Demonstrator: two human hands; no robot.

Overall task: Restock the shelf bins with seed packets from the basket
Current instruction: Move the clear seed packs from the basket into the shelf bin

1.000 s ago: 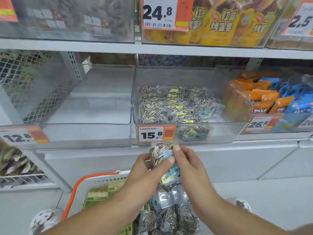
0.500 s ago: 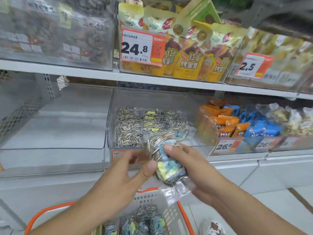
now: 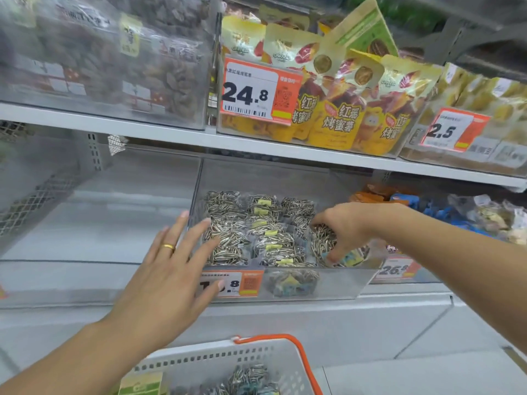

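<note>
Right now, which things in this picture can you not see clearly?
- White-and-orange price tag, head view: the open left hand covers its first digits.
- Clear packet of striped seeds: the right hand fingers hide its top.
- White basket with orange handle: cut off by the bottom edge.
- Upper-left clear bin: blurred.

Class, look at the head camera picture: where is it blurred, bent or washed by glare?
Head view: the left hand is motion-smeared; the shelf edge bows from the wide lens; the clear bin walls look hazy with reflections; the seed packets are fairly sharp.
</note>
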